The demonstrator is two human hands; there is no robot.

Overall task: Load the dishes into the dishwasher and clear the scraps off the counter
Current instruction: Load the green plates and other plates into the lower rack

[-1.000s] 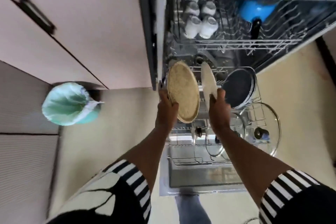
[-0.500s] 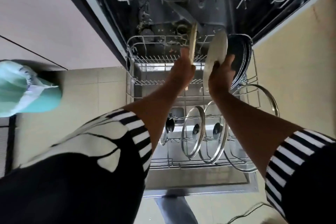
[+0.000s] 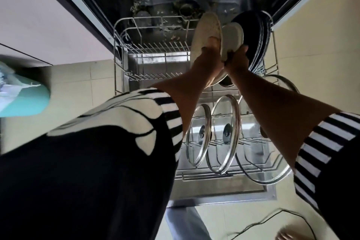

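Observation:
The dishwasher's lower rack is pulled out below me. My left hand grips a large beige speckled plate by its lower edge, held on edge over the rack's far right. My right hand grips a smaller pale plate just to its right, close against a stack of dark plates standing in the rack. The two hands nearly touch. The bottoms of both held plates are hidden behind my hands.
Several glass pot lids stand in the rack's near section. A teal bin with a bag liner stands on the tiled floor at left. A black cable lies on the floor at lower right. Cabinet fronts flank the machine.
Both hands have moved right and closer together with their plates, toward the dark plates. The beige plate has turned from edge-on to showing its face. The camera has tipped lower.

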